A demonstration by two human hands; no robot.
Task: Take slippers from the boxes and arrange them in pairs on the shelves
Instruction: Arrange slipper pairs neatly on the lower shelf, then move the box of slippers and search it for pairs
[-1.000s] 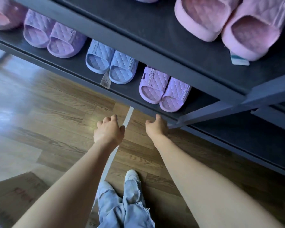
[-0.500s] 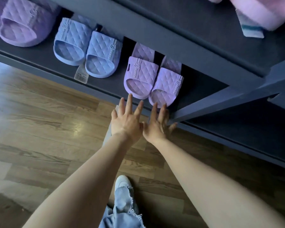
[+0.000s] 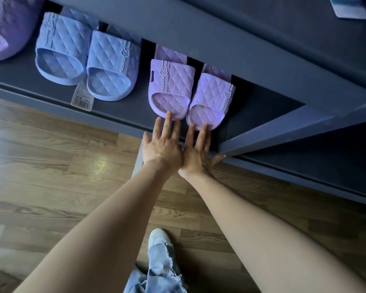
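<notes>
- my left hand (image 3: pixel 162 148) is flat, fingers (image 3: pixel 167 123) spread open and gripping nothing; the tips touch the toe edge of the left purple slipper (image 3: pixel 170 87).
- my right hand (image 3: pixel 198 154) is also flat and open, gripping nothing; its fingertips touch the toe edge of the right purple slipper (image 3: pixel 211 100). the two hands press side by side.
- the purple pair sits toes outward at the front edge of the lower shelf (image 3: pixel 125 111), the two slippers touching.
- a blue pair (image 3: pixel 87 60) stands just to the left on the same shelf, with a tag (image 3: pixel 81 98) hanging at its front.
- a further purple slipper (image 3: pixel 6 30) lies at the far left.
- wooden floor (image 3: pixel 51 166) lies below; my shoe (image 3: pixel 159 236) is on it.
</notes>
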